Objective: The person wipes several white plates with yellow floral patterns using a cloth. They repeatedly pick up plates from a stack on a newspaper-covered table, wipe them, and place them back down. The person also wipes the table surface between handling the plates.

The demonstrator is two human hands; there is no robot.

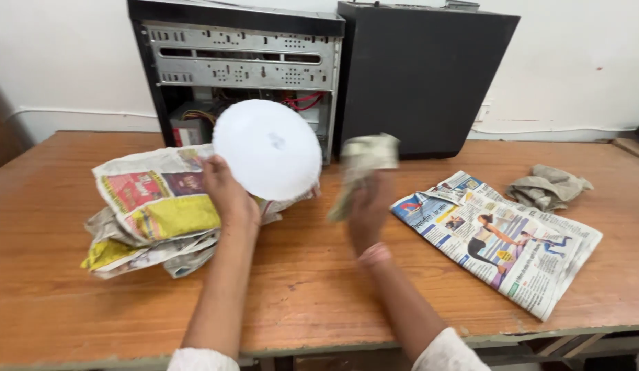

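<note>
Wooden counter (305, 288), worn orange-brown top, set against a white wall; head view looks down on it.

9 o'clock: crumpled newspaper bundle (151, 213), several sheets wadded together, lying on the counter.

Left hand (226, 196) grips the white round plate (268, 148) at its lower-left rim, fingers curled behind it, holding it tilted up off the counter just right of the bundle. Plate face shows a faint grey smudge near centre. Judgement: it looks thin, stiff and light, smooth enough to slip, and likely to chip or crack if dropped; the rim is the sensible place to hold, as now, with support behind the back.

12 o'clock, behind the plate: open computer case (240, 69), metal bays and red wiring exposed. Just beside it to the right, a closed black computer tower (419, 75).

Right hand (367, 209), motion-blurred, is closed around a wadded cloth (367, 168), raised just right of the plate; soft, limp material, cannot tell whether it touches the plate.

3 o'clock: flat newspaper sheet (501, 240), spread out on the counter. Beyond it, toward 2 o'clock, a second crumpled grey rag (547, 185), untouched, well apart from both hands.
</note>
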